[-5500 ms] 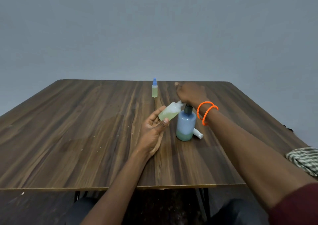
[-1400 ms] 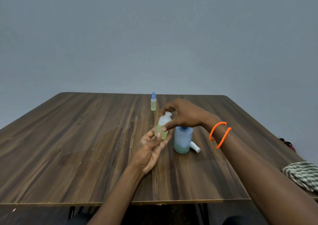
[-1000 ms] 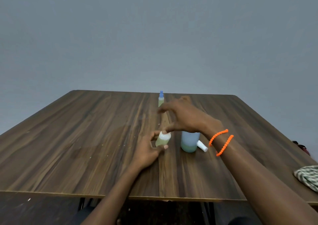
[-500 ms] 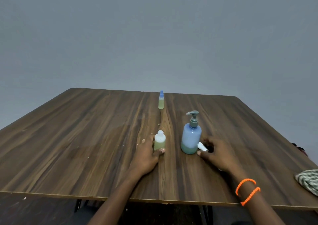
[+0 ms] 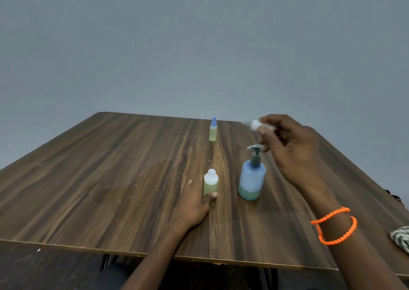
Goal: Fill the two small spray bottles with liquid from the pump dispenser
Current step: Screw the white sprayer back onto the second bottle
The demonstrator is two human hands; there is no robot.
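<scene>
The worktop (image 5: 110, 190) carries all three containers along its centre line, within easy reach of both arms. The pump dispenser (image 5: 251, 179) stands upright, nozzle pointing toward the open spray bottle (image 5: 210, 182), a placement that suits direct dispensing. The left hand (image 5: 194, 201) curls around this uncapped bottle from behind, thumb at its base, bracing it upright against tipping. The right hand (image 5: 294, 150) is raised above the dispenser and pinches a small white part (image 5: 255, 124), blurred, probably the removed spray cap, ready for refitting. The capped spray bottle (image 5: 213, 132) stands well apart at the far side, apparently filled.
</scene>
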